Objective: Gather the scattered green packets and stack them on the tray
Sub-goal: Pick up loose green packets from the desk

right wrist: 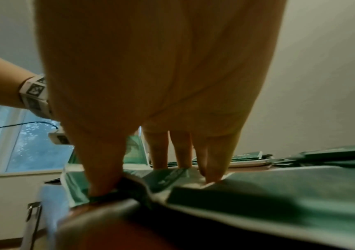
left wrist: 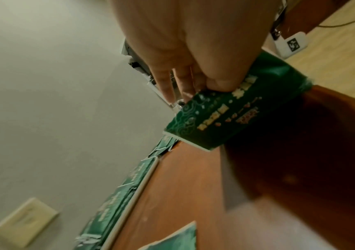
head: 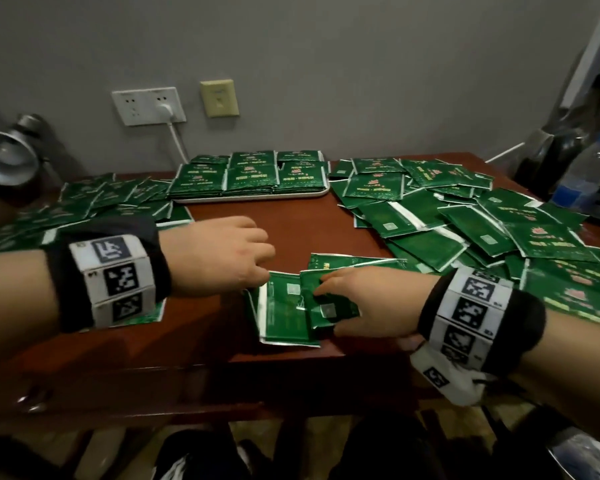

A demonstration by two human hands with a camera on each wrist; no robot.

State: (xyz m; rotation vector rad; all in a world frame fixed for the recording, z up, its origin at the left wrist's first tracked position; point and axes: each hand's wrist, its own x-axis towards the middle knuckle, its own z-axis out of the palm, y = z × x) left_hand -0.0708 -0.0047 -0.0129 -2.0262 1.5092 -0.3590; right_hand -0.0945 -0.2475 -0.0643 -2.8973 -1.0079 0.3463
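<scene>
A small stack of green packets point(head: 284, 311) lies near the table's front edge. My left hand point(head: 262, 263) grips its left end from above; in the left wrist view the left hand point(left wrist: 196, 88) pinches a green packet point(left wrist: 225, 118) between thumb and fingers. My right hand point(head: 336, 310) holds the stack's right side, fingers on top and thumb at the near edge; the right wrist view shows the right hand point(right wrist: 157, 165) on the green packets point(right wrist: 258, 194). The white tray point(head: 250, 198) stands at the back centre with neat packet stacks point(head: 250, 174) on it.
Loose packets are heaped on the right point(head: 465, 223) and on the left point(head: 90, 199) of the brown table point(head: 291, 230). A water bottle point(head: 584, 174) stands at the far right. A lamp point(head: 7, 157) is at the far left, and a wall socket point(head: 149, 105) with a cord behind.
</scene>
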